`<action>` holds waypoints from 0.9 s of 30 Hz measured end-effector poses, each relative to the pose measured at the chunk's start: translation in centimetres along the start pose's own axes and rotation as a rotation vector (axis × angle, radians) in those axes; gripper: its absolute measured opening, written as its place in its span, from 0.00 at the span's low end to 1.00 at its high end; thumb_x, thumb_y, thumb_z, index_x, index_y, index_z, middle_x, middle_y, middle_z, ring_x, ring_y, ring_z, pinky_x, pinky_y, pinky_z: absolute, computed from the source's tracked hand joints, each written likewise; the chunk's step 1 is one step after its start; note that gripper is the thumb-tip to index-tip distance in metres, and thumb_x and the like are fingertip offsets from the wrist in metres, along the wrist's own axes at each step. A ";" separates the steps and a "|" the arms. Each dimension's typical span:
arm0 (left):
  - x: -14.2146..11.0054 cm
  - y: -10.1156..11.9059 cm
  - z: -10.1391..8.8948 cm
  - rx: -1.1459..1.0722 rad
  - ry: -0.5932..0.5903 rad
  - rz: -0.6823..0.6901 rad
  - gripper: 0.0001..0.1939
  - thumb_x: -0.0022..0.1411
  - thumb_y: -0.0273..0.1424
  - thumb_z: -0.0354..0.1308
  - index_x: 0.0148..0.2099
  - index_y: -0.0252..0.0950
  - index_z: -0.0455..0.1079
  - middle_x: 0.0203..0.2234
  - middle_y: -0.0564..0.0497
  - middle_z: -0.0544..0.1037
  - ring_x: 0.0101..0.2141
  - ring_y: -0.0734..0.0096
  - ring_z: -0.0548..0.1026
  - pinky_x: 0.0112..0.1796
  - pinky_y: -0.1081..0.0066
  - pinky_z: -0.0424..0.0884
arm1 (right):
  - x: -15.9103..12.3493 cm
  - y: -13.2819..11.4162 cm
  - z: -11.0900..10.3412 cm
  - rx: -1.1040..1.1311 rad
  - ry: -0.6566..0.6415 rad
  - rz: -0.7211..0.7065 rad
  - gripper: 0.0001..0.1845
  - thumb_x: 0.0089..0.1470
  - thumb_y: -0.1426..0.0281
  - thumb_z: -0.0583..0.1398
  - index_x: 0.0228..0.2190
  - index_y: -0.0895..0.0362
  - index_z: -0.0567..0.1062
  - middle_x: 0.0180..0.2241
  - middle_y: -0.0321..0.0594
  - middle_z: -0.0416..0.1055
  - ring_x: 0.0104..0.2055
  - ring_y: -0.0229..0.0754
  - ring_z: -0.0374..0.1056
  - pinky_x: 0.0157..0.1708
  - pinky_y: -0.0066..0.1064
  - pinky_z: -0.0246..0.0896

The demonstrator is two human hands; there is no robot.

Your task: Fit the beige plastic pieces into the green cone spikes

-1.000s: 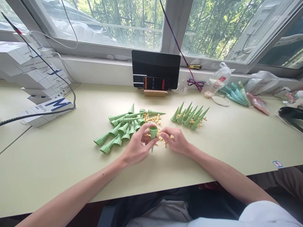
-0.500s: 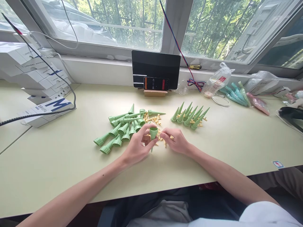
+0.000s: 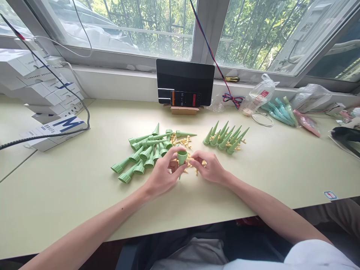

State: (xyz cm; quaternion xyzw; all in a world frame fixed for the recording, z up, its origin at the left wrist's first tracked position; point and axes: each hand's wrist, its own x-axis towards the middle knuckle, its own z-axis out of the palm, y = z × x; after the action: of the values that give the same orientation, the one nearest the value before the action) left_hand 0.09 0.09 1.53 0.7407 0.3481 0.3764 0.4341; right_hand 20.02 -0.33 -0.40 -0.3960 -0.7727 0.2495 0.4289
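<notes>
My left hand is closed around a green plastic watering spike, its wide mouth up and its point down. Close to the spike's right side, my right hand pinches a small yellow valve, mostly covered by the fingers. Loose yellow valves lie on the table behind and under the hands. To the left is a heap of green spikes lying on their sides. Several spikes with yellow valves in them stand point up in rows at the right.
A dark tablet leans at the sill, with a phone before it on a small cardboard box. White boxes are stacked at the left, a black cable across them. Plastic bags lie at the back right.
The right hand has stayed beside the spike, its fingertips shifting slightly with the yellow valve closer to the spike's side. The left hand is almost still.
</notes>
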 end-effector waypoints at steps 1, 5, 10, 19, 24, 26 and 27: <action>0.0 -0.1 0.0 0.030 0.002 0.016 0.18 0.65 0.32 0.57 0.56 0.41 0.62 0.23 0.60 0.65 0.20 0.79 0.65 0.24 0.75 0.66 | 0.0 0.0 0.0 -0.010 -0.009 0.000 0.16 0.65 0.60 0.54 0.29 0.57 0.70 0.23 0.35 0.67 0.22 0.34 0.59 0.22 0.27 0.55; -0.1 -0.5 0.0 0.077 -0.012 0.046 0.18 0.66 0.32 0.56 0.57 0.41 0.61 0.22 0.60 0.65 0.20 0.79 0.65 0.26 0.75 0.67 | 0.0 0.1 -0.1 -0.056 -0.036 -0.021 0.23 0.67 0.58 0.49 0.25 0.56 0.67 0.20 0.33 0.63 0.21 0.34 0.55 0.23 0.27 0.53; -0.1 -0.2 -0.1 0.003 -0.033 0.005 0.19 0.65 0.32 0.58 0.57 0.40 0.61 0.26 0.57 0.71 0.22 0.78 0.69 0.27 0.74 0.70 | 0.0 0.2 0.0 -0.063 -0.049 -0.024 0.27 0.68 0.56 0.45 0.22 0.56 0.65 0.18 0.32 0.59 0.20 0.33 0.54 0.22 0.27 0.51; 0.4 0.7 0.0 -0.252 -0.035 -0.099 0.20 0.63 0.36 0.61 0.54 0.39 0.61 0.36 0.49 0.78 0.28 0.71 0.78 0.22 0.75 0.73 | 0.1 -0.1 0.1 0.031 0.032 -0.005 0.13 0.62 0.60 0.58 0.33 0.57 0.69 0.25 0.34 0.67 0.22 0.33 0.59 0.22 0.27 0.57; 0.1 0.3 0.0 -0.130 -0.032 -0.060 0.18 0.65 0.33 0.59 0.55 0.40 0.62 0.30 0.55 0.75 0.24 0.77 0.73 0.24 0.76 0.71 | 0.1 -0.1 0.0 -0.006 -0.006 -0.010 0.17 0.64 0.60 0.55 0.27 0.57 0.69 0.22 0.35 0.65 0.23 0.34 0.57 0.22 0.27 0.54; 0.0 0.1 -0.1 -0.066 -0.027 -0.036 0.18 0.65 0.33 0.58 0.56 0.41 0.62 0.26 0.57 0.71 0.22 0.79 0.68 0.24 0.76 0.69 | 0.1 -0.1 -0.1 -0.037 -0.017 -0.037 0.20 0.66 0.60 0.52 0.24 0.56 0.67 0.20 0.33 0.62 0.22 0.34 0.55 0.23 0.27 0.52; 0.0 0.1 -0.1 -0.046 -0.027 -0.027 0.18 0.65 0.32 0.58 0.56 0.41 0.62 0.25 0.58 0.69 0.21 0.79 0.67 0.24 0.76 0.69 | 0.1 -0.1 -0.1 -0.048 -0.024 -0.049 0.21 0.66 0.61 0.51 0.23 0.56 0.66 0.19 0.33 0.60 0.21 0.34 0.54 0.23 0.27 0.52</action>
State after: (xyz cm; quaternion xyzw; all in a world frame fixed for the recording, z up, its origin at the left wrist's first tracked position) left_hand 0.05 0.10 1.60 0.7307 0.3434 0.3683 0.4611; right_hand 20.03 -0.27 -0.26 -0.3842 -0.7929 0.2251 0.4159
